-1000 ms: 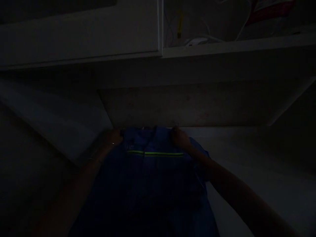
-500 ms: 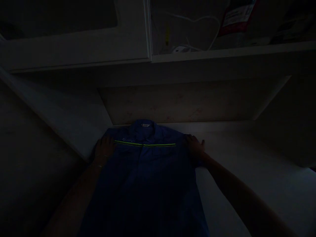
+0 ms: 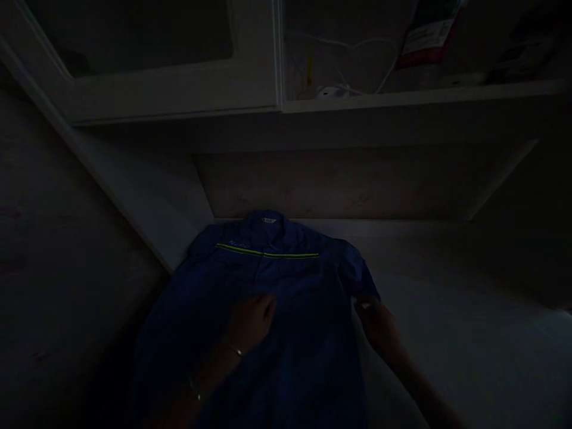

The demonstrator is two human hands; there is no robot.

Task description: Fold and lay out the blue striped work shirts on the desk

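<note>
A dark blue work shirt point(image 3: 286, 286) lies spread front up, its collar toward the back wall. A yellow-green stripe crosses its chest, with pale lettering above it on the left. My left hand point(image 3: 252, 319), with bracelets at the wrist, is over the middle of the shirt front. Its fingers are curled, and nothing shows in them. At the end of the sleeve on the right side is my right hand point(image 3: 378, 325), its fingertips pinched at the hem. The picture is very dark, and the lower shirt fades into shadow.
The shirt rests on a pale desk surface point(image 3: 447, 310) inside a white alcove. Overhead runs a shelf point(image 3: 402, 99) with a white cable, a white plug-like object point(image 3: 328, 92) and a red-and-white package point(image 3: 426, 39). A framed cabinet door point(image 3: 179, 89) is at upper left.
Both hands have left the shirt's shoulders. My left hand has come inward and down over the front, its fingers now curled. My right hand has dropped to the sleeve hem. The view has shifted slightly.
</note>
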